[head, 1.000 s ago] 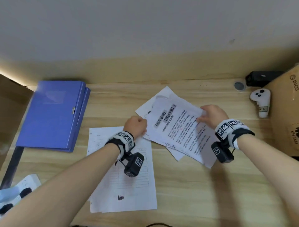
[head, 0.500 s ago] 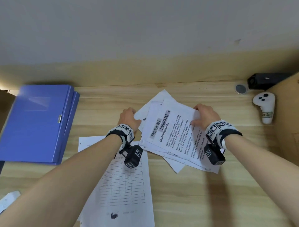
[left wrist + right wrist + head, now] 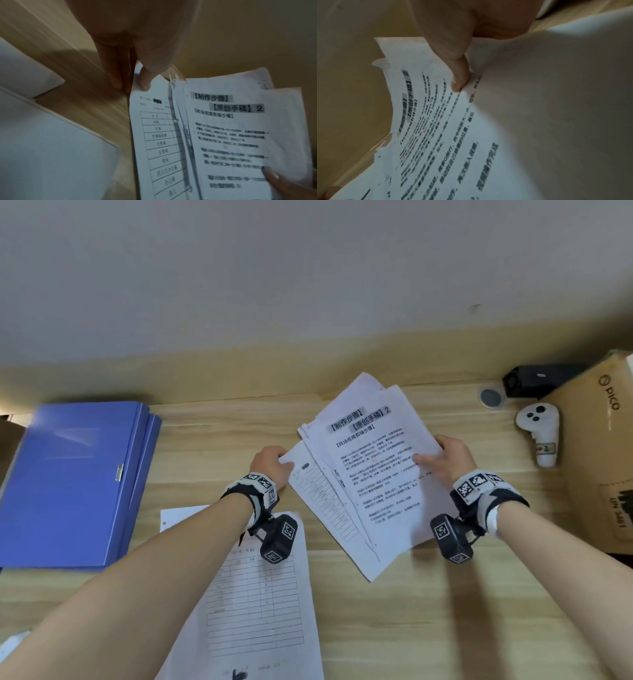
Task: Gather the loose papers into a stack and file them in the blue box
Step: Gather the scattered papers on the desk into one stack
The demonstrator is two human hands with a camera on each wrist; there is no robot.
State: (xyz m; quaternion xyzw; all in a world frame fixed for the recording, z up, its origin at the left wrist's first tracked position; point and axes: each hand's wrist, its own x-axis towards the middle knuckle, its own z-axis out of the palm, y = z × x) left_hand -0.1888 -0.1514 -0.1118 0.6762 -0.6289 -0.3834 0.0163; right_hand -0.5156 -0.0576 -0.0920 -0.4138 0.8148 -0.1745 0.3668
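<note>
A fanned sheaf of printed papers (image 3: 373,474) is lifted off the wooden desk (image 3: 445,611), tilted up toward me. My left hand (image 3: 272,462) pinches its left edge, thumb on the form sheet (image 3: 154,135). My right hand (image 3: 445,458) grips the right edge, thumb (image 3: 458,79) pressed on the top text page (image 3: 445,135). One more table-form sheet (image 3: 260,611) lies flat on the desk under my left forearm. The blue box (image 3: 72,484) lies closed and flat at the left.
A cardboard box (image 3: 603,457) stands at the right edge. A white controller (image 3: 541,436), a small round disc (image 3: 491,397) and a black device (image 3: 537,380) sit at the back right by the wall. White items show at the lower left corner (image 3: 10,642).
Both hands have raised the sheaf off the desk and swung it toward upright, and it has shifted right. The form sheet stays on the desk.
</note>
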